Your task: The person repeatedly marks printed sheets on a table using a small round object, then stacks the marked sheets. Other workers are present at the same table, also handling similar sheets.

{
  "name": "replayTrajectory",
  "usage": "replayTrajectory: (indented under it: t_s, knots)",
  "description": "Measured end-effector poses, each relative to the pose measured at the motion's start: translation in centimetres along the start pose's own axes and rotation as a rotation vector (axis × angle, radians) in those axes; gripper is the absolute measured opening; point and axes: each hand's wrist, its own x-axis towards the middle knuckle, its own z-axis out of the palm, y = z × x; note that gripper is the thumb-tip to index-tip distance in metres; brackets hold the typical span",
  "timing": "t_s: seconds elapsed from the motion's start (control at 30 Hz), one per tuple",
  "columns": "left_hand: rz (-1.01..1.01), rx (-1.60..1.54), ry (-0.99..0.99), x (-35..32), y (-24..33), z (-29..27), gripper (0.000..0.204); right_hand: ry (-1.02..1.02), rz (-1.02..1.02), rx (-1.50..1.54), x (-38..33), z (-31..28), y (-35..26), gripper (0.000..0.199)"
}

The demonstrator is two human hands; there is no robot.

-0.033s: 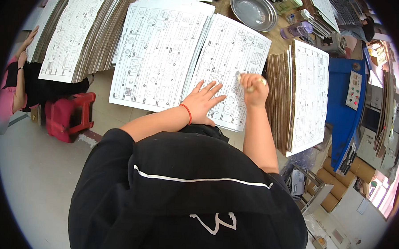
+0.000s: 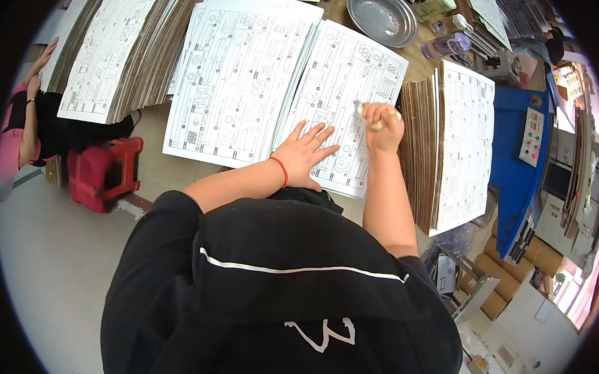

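Sheet (image 2: 347,79), left hand (image 2: 305,156) spread on it, right hand (image 2: 383,128) fisted over its right side (contents? can't tell), metal dish (image 2: 380,18) beyond it

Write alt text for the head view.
A person's left hand lies spread on a white printed sheet with black line drawings; the curled right hand is over the same sheet, its contents unclear. A brown-edged, white-topped stack stands at right.

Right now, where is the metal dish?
In the head view, the metal dish is at the top, right of centre, left of the green bottle and beyond the printed sheet under the person's left hand.
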Motion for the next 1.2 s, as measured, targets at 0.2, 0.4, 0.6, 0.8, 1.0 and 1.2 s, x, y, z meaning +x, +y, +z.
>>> replayTrajectory:
  t_s: [0.2,0.4,0.6,0.8,1.0,1.2]
  knots:
    - [-0.005,0.032,-0.067,0.2,-0.1,-0.2,0.106,0.075,-0.079,0.086,5.7,0.0,1.7,0.021]
    - [-0.022,0.042,-0.068,0.3,-0.1,-0.2,0.104,-0.021,-0.040,-0.350,5.3,1.5,2.2,0.014]
    - [-0.034,0.086,-0.067,0.1,0.3,-0.1,0.104,-0.101,-0.028,-0.614,0.3,1.7,3.1,0.014]
    - [-0.027,0.117,-0.022,0.3,0.1,-0.4,0.103,-0.133,0.075,-0.572,-3.5,2.6,2.1,0.016]
    - [-0.472,-0.364,0.449,-1.4,-0.3,-0.5,0.077,0.249,0.062,-0.783,-5.5,1.1,-1.7,0.017]
    - [-0.694,-0.860,0.077,-3.3,-2.2,-2.0,0.068,0.391,0.472,-1.541,-12.8,-0.1,-2.9,0.040]
